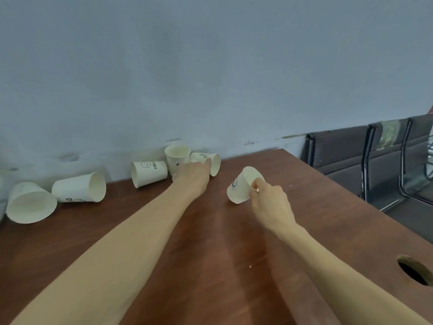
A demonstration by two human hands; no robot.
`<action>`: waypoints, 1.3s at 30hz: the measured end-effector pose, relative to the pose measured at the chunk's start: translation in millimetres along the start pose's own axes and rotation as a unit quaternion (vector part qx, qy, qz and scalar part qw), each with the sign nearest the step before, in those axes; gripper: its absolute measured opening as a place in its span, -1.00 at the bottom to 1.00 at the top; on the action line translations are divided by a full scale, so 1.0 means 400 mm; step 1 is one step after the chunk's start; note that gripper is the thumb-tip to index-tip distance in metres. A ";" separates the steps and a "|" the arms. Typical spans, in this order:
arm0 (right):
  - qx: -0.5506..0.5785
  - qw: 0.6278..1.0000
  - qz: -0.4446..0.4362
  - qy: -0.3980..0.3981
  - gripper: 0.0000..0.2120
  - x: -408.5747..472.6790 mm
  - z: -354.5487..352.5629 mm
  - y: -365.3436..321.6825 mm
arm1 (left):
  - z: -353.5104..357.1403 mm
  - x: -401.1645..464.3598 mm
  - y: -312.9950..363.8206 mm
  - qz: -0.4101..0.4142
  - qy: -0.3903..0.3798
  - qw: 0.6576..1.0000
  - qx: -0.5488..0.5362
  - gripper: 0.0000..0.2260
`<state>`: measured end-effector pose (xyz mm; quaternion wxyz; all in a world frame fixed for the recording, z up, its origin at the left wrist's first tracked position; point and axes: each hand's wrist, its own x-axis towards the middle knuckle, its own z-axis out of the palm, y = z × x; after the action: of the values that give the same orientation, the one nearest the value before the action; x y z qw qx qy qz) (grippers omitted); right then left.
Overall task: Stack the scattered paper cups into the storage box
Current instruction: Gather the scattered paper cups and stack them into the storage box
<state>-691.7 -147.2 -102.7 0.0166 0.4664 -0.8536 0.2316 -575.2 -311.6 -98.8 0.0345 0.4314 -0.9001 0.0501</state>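
Right hand (269,198) pinches white printed cup (243,185) — tilted, perhaps lifted.

A brown wooden table (210,266) stood against a pale blue wall (210,66). A round cable hole (414,273) lay near its right edge. Dark metal-framed chairs (346,158) stood in a row beside the table, along the wall.

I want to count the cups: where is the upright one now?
The upright cup stands at the table's far edge by the wall, between two lying cups, just behind the left hand.
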 end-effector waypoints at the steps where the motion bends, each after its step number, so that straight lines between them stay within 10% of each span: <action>1: -0.012 1.000 -0.010 -0.003 -0.83 -0.006 -0.001 -0.007 | -0.003 0.001 0.002 -0.001 -0.009 1.000 0.005 -0.57; 14: -0.052 0.995 -0.079 -0.019 -0.87 -0.129 -0.035 -0.113 | -0.076 -0.197 -0.010 0.055 -0.001 0.985 0.163 -0.73; 39: 0.020 0.963 -0.262 -0.061 -0.84 -0.579 -0.157 -0.593 | -0.321 -1.038 -0.321 -0.175 0.114 0.976 -0.059 -0.83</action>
<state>-382.2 -47.4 -13.2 0.0155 0.6870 -0.6961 0.2078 -213.0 -54.9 -7.2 0.1704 0.5706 -0.8024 0.0385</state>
